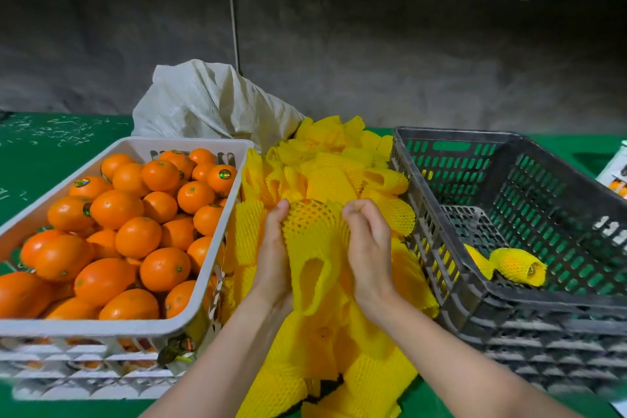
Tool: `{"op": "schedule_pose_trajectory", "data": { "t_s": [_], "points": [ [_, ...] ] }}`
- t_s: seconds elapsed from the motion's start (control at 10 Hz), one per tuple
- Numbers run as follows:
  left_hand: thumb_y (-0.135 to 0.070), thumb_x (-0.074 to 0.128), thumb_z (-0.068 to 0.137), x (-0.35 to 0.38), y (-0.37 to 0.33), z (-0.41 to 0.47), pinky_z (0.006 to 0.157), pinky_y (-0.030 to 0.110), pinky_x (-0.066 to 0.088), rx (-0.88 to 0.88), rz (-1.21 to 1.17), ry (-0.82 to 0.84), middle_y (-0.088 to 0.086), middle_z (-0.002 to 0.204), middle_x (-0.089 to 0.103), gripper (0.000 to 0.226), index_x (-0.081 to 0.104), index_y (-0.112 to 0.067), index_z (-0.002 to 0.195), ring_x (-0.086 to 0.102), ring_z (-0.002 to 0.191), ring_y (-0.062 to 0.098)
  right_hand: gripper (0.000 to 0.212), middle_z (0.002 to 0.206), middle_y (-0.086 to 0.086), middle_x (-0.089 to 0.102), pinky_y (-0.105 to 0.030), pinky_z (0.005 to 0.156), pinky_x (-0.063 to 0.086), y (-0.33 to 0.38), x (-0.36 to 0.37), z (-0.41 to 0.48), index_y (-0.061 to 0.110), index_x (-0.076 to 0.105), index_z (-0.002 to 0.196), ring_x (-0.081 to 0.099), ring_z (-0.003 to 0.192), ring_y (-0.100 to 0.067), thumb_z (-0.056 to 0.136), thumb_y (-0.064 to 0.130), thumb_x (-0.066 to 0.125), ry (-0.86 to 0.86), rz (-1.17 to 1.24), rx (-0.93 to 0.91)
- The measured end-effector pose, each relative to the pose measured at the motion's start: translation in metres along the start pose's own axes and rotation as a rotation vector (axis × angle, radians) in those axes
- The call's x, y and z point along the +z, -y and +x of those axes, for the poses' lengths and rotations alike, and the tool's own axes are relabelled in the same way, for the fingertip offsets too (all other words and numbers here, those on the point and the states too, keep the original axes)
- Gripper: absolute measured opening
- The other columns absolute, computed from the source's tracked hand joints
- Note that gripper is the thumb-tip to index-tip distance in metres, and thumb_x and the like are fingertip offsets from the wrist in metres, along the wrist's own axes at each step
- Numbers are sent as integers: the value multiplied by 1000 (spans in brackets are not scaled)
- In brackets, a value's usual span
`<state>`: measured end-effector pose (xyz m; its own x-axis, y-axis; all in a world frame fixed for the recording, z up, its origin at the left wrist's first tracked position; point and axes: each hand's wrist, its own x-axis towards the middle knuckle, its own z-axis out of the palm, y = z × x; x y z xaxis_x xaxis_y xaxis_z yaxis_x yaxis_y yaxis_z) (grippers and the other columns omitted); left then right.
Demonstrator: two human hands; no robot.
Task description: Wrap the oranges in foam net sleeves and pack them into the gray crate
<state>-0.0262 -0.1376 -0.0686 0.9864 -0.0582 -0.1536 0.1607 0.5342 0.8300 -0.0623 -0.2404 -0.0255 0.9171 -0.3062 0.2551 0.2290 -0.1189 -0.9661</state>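
Between the two crates, my left hand [275, 251] and my right hand [368, 244] grip a yellow foam net sleeve [314, 248] from either side. An orange [310, 209] shows through the stretched mesh at the sleeve's top; the loose end hangs open below. The white crate [217, 241] on the left is full of several bare oranges [115, 209]. On the right, the gray crate [451, 275] holds two wrapped oranges [517, 265] near its front left corner.
A heap of loose yellow foam sleeves [334, 159] covers the green table [44, 153] between the crates and runs down toward me. A white woven sack [207, 102] stands behind the heap. A printed box [615, 176] sits at the far right edge.
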Motion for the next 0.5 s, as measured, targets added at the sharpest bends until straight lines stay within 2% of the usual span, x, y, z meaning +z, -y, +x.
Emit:
{"op": "schedule_pose_trajectory", "data": {
  "t_s": [0.1, 0.2, 0.3, 0.4, 0.5],
  "points": [
    [-58, 79, 53, -3, 5, -2, 54, 25, 54, -15, -166, 96, -4, 71, 71, 58, 60, -19, 92, 69, 64, 11, 19, 96, -24, 61, -43, 83, 45, 6, 0, 11, -4, 58, 98, 57, 93, -38, 96, 9, 44, -7, 7, -8],
    [-48, 67, 71, -1, 2, -7, 48, 24, 53, 18, -246, 95, -4, 60, 69, 36, 59, -16, 84, 68, 56, 11, 19, 94, -23, 62, -43, 83, 45, 7, 2, 14, -4, 59, 97, 57, 93, -38, 96, 9, 46, -4, -30, -4],
    [-47, 64, 73, -1, -1, -6, 45, 22, 51, 37, -244, 86, -5, 57, 67, 29, 71, -20, 65, 67, 52, 10, 19, 92, -25, 62, -44, 82, 45, 4, 2, 12, -6, 59, 94, 57, 90, -39, 95, 8, 47, 53, -45, -25],
    [-50, 65, 64, -3, -7, -9, 44, 19, 50, 74, -173, 90, -8, 54, 66, 29, 72, -26, 50, 65, 50, 6, 21, 92, -28, 61, -46, 82, 45, 6, 4, 11, -8, 59, 92, 56, 90, -41, 95, 9, 48, 88, -14, -24],
    [-50, 64, 63, -2, -8, -10, 42, 17, 48, 103, -166, 59, -10, 51, 65, 29, 70, -27, 46, 64, 47, 4, 24, 94, -33, 59, -48, 82, 45, 6, 5, 15, -12, 58, 92, 54, 91, -45, 95, 9, 48, 122, -3, -1]
  ]
}}
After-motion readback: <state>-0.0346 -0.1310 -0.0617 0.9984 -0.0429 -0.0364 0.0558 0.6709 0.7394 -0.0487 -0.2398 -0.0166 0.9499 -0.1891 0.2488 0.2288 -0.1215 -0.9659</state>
